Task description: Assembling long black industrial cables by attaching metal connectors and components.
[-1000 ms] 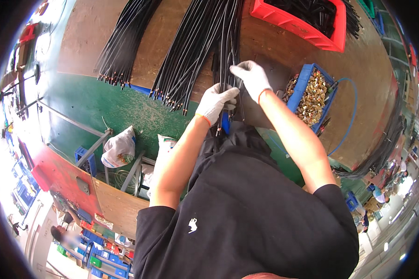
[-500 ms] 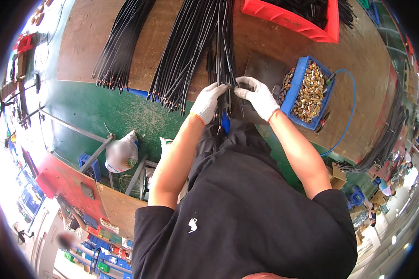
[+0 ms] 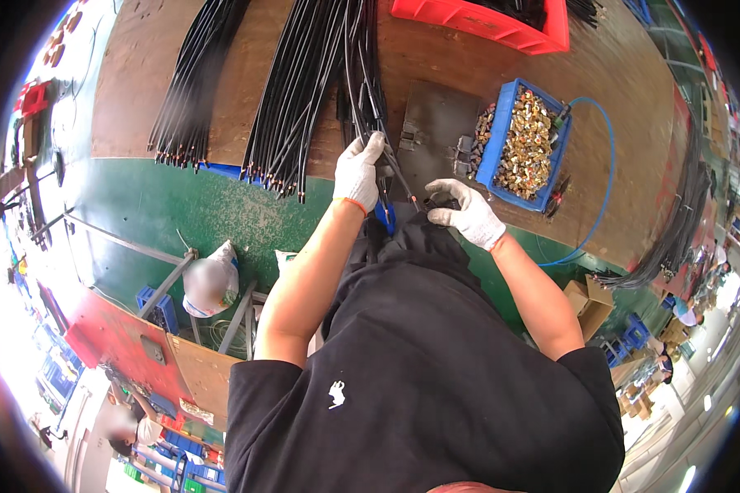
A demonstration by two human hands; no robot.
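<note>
Left hand [image 3: 356, 174], in a white glove near the middle of the frame, pinches black cables [image 3: 400, 175] that come down from the top. One cable end slants down from it toward the right hand [image 3: 469, 215]. That hand has bent fingers with something dark by the tips; I cannot tell if it is pinched. Perhaps the left hand holds the cables so they stay still.

More cables lie in a left pile [image 3: 187, 90] and a middle pile [image 3: 284, 115], tips past the bench [image 3: 444, 70] edge, maybe to be easy to reach.

Right of center, a blue bin [image 3: 497, 135] is full of shiny gold bits [image 3: 528, 144]. At the top, a red crate [image 3: 485, 30] has black things [image 3: 522, 10] inside, too cut off to name.
</note>
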